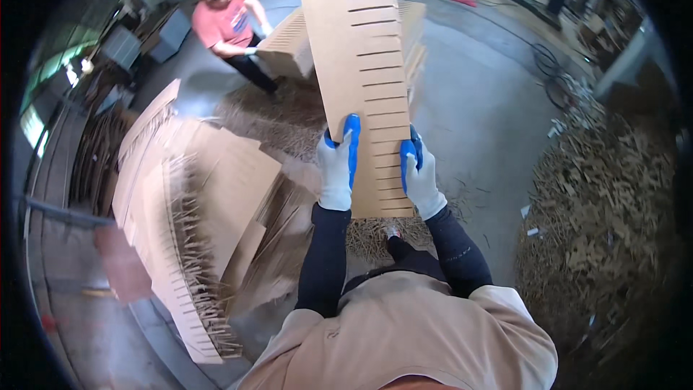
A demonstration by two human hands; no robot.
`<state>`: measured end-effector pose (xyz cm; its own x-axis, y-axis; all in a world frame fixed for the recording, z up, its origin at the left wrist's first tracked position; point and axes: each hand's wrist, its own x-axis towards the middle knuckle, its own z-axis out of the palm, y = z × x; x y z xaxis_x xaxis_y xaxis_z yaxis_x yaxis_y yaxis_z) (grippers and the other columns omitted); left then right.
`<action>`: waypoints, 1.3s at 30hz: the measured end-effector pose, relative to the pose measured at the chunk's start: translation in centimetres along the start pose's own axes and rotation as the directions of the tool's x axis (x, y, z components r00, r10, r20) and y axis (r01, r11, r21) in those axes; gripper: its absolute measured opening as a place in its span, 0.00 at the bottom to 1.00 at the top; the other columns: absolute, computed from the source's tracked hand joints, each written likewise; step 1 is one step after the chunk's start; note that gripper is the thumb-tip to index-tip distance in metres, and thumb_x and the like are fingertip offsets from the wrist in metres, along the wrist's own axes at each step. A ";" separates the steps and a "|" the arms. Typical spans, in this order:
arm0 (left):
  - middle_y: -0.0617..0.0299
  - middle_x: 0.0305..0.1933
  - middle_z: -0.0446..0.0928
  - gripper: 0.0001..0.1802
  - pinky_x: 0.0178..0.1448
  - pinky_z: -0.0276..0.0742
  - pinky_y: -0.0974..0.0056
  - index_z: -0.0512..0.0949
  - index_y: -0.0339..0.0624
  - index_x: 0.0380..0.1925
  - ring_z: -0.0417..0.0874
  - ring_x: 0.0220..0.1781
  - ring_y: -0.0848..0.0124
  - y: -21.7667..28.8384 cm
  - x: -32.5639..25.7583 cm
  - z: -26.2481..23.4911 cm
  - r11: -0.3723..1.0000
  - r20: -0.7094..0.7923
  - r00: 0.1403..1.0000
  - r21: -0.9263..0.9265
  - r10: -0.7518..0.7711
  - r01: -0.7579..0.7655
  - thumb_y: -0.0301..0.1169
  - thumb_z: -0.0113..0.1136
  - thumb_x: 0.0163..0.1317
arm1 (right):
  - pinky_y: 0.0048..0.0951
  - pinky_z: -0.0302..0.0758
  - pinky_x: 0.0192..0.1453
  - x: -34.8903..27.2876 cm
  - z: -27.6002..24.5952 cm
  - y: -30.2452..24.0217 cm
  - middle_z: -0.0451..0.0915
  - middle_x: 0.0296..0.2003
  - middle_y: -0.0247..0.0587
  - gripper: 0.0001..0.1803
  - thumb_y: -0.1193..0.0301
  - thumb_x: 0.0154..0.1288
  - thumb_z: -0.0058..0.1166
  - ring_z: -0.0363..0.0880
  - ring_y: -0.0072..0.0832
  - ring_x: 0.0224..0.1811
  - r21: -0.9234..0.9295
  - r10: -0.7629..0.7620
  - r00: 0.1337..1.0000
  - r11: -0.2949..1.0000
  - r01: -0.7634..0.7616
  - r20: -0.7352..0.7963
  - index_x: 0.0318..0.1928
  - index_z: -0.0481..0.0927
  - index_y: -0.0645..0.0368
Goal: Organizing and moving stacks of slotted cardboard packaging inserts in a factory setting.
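Note:
A long slotted cardboard sheet point(361, 65) stretches away in front of me, with a row of dark slits along its right side. My left hand point(338, 162), in a white glove with blue fingers, grips its left edge, the thumb lying on top. On the opposite edge my right hand point(420, 173), gloved the same way, is closed around the board, its thumb near the slits. Most of the fingers are hidden under the sheet. Behind the board's far part sits a stack of slotted cardboard point(413, 29), partly covered by it.
A pile of slotted cardboard sheets point(216, 180) with ragged strips leans at the left. Beyond it, a person in a pink shirt point(225, 22) handles a cardboard stack point(289, 50). A large heap of cardboard scraps point(599, 224) covers the right floor. Dark hoses point(552, 72) lie farther back.

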<state>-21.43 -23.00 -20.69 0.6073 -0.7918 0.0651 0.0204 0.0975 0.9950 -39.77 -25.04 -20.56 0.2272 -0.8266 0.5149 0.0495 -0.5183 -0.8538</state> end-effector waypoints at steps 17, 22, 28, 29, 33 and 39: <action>0.59 0.49 0.81 0.28 0.55 0.75 0.66 0.74 0.32 0.55 0.80 0.49 0.72 3.0 -11.0 10.8 0.978 0.465 0.864 -0.165 0.192 -0.128 0.28 0.71 0.54 | 0.37 0.66 0.66 -9.5 -12.9 -5.2 0.70 0.61 0.65 0.34 0.59 0.72 0.44 0.71 0.49 0.64 -0.224 -0.212 0.941 0.962 0.154 -0.263 0.67 0.58 0.75; 0.60 0.57 0.76 0.35 0.61 0.72 0.64 0.69 0.37 0.62 0.76 0.56 0.70 -1.4 -11.5 15.7 0.947 0.519 0.853 -0.240 -0.061 0.213 0.53 0.59 0.65 | 0.38 0.73 0.58 -8.9 -16.3 -5.5 0.74 0.55 0.64 0.34 0.66 0.65 0.55 0.77 0.52 0.54 -0.384 -0.223 0.930 0.918 0.099 -0.293 0.66 0.61 0.74; 0.54 0.64 0.71 0.43 0.67 0.68 0.51 0.64 0.42 0.66 0.73 0.62 0.58 -12.9 -9.9 25.5 0.590 0.716 0.697 -0.545 -0.042 0.595 0.63 0.51 0.63 | 0.40 0.75 0.54 -6.3 -25.7 -3.5 0.76 0.50 0.58 0.37 0.60 0.60 0.64 0.79 0.47 0.50 -0.481 -0.144 0.976 0.875 0.050 -0.162 0.62 0.68 0.70; 0.54 0.64 0.71 0.43 0.67 0.68 0.51 0.64 0.43 0.66 0.73 0.62 0.59 -12.7 -10.2 27.5 0.490 0.763 0.646 -0.566 0.008 0.663 0.63 0.53 0.62 | 0.40 0.76 0.51 -5.6 -27.2 -2.9 0.76 0.48 0.56 0.37 0.59 0.56 0.67 0.79 0.48 0.46 -0.510 -0.177 0.972 0.857 0.074 -0.156 0.61 0.70 0.69; 0.55 0.59 0.73 0.40 0.65 0.70 0.51 0.67 0.44 0.62 0.74 0.60 0.59 -12.0 -9.2 34.2 0.306 0.805 0.585 -0.583 0.097 0.752 0.62 0.56 0.60 | 0.41 0.76 0.49 -1.6 -32.6 -1.9 0.77 0.45 0.54 0.38 0.58 0.53 0.69 0.79 0.48 0.44 -0.497 -0.155 0.984 0.863 0.091 -0.091 0.60 0.72 0.67; 0.53 0.63 0.71 0.43 0.68 0.68 0.47 0.65 0.42 0.65 0.73 0.63 0.56 -13.0 -5.6 41.1 0.406 0.766 0.618 -0.629 0.178 0.663 0.64 0.51 0.61 | 0.41 0.76 0.50 4.9 -37.8 2.6 0.78 0.46 0.52 0.39 0.59 0.51 0.70 0.79 0.46 0.46 -0.429 -0.139 0.988 0.898 0.100 -0.060 0.60 0.71 0.65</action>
<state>-57.74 -44.65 -30.88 -0.2293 -0.9337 0.2751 0.9104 -0.1058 0.4000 -75.29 -38.77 -17.35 0.1595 -0.7581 0.6323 -0.3503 -0.6423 -0.6817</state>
